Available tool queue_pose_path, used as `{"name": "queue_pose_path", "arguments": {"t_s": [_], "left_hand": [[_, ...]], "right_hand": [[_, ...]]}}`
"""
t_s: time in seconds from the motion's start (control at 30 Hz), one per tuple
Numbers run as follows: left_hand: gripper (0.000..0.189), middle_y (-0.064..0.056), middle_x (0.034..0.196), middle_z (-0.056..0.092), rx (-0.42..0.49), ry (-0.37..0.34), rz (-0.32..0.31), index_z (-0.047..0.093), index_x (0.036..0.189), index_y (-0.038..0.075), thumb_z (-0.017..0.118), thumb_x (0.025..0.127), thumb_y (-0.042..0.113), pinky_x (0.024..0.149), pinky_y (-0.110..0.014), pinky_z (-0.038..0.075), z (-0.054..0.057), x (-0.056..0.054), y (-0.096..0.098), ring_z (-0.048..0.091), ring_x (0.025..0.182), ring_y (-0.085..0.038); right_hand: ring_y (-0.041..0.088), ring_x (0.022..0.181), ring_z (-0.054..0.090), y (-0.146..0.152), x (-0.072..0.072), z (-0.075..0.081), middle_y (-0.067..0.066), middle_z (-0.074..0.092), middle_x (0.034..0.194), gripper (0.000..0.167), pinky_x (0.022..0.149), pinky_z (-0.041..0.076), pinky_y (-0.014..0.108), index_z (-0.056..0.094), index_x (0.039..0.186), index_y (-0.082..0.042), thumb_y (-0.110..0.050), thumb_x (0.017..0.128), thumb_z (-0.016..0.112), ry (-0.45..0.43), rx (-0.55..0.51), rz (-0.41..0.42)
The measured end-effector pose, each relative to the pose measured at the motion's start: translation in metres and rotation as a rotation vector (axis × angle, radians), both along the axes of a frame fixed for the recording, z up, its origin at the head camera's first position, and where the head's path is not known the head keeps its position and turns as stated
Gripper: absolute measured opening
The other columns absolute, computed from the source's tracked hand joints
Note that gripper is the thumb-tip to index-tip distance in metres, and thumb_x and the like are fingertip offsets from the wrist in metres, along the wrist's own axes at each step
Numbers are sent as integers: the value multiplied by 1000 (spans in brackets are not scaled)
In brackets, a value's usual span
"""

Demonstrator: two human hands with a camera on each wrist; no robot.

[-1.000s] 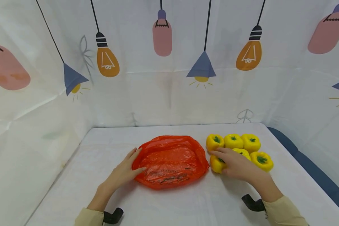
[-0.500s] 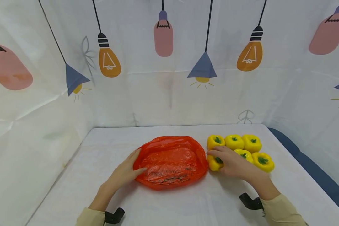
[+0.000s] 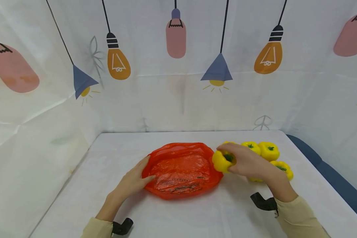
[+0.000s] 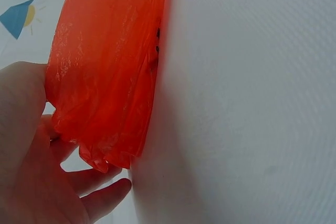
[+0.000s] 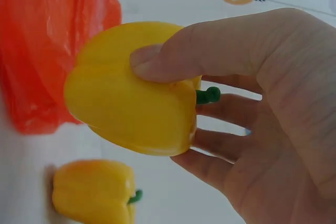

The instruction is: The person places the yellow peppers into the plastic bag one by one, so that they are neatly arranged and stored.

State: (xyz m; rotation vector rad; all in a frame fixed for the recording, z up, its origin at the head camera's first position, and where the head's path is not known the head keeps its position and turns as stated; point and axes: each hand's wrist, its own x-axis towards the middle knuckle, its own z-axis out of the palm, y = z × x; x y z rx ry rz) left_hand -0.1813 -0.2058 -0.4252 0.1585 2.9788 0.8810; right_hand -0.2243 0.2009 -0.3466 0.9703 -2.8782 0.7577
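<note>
A red plastic bag [image 3: 181,168] lies in the middle of the table with its mouth spread upward. My left hand [image 3: 136,178] holds its left end, the thumb over the rim and the fingers along the outer side. In the left wrist view the bag's crumpled edge [image 4: 105,135] lies between thumb and fingers. At the bag's right rim, my right hand [image 3: 247,162] grips a yellow bell pepper [image 3: 221,161], raised off the table. In the right wrist view the thumb presses the pepper [image 5: 131,98] from one side, fingers behind it, green stem toward the palm.
Several more yellow bell peppers [image 3: 269,151] stand on the white table [image 3: 196,218] at the right, partly hidden by my right hand. A dark blue padded edge [image 3: 330,178] runs beyond the table's right side. White printed curtains [image 3: 166,99] enclose the back and sides.
My right hand has closed on the near-left pepper, lifted it from the table and brought it left to the bag's rim. The left hand stays at the bag's left end.
</note>
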Motion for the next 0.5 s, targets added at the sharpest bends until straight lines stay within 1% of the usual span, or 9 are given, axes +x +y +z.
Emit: {"name": "queue_pose_path", "arguments": {"t_s": [0.1,0.2,0.3,0.37,0.43,0.5], "left_hand": [[83,-6,165,27,-3,5,-2,21,160,17,66,93,37,118,-61,30,0,0,0,28,151,-33],[83,-7,165,28,-4,11,-4,22,160,17,66,92,37,117,-61,31,0,-1,0,29,151,-33],[83,-6,165,28,-2,6,6,22,160,17,66,92,37,117,-60,32,-1,0,0,29,151,-32],[83,-5,165,28,0,0,14,22,160,17,66,92,37,118,-60,32,-1,1,-1,29,151,-31],[81,-6,164,29,0,8,20,23,159,17,66,93,35,118,-59,32,-1,2,-1,30,151,-31],[80,-6,164,30,4,22,22,24,159,17,66,93,31,118,-59,33,0,2,0,31,151,-31]], "right_hand": [[21,123,53,-15,-5,0,-4,60,134,63,104,49,50,58,135,-18,-5,75,73,-17,-11,26],[23,124,51,-31,-10,-3,-1,57,138,64,102,49,51,58,136,-20,-8,75,71,-47,-11,38],[21,121,50,-46,-17,-9,-2,55,138,64,98,50,49,58,136,-24,-12,75,70,-69,-2,53],[20,121,49,-56,-22,-15,-2,55,137,63,97,50,47,58,136,-25,-14,75,70,-67,-5,65],[19,121,48,-65,-27,-22,-3,54,137,64,96,50,45,58,136,-26,-16,74,70,-74,-14,72],[21,123,48,-74,-30,-26,0,52,140,64,96,50,45,57,137,-24,-16,74,70,-99,-35,76]]}}
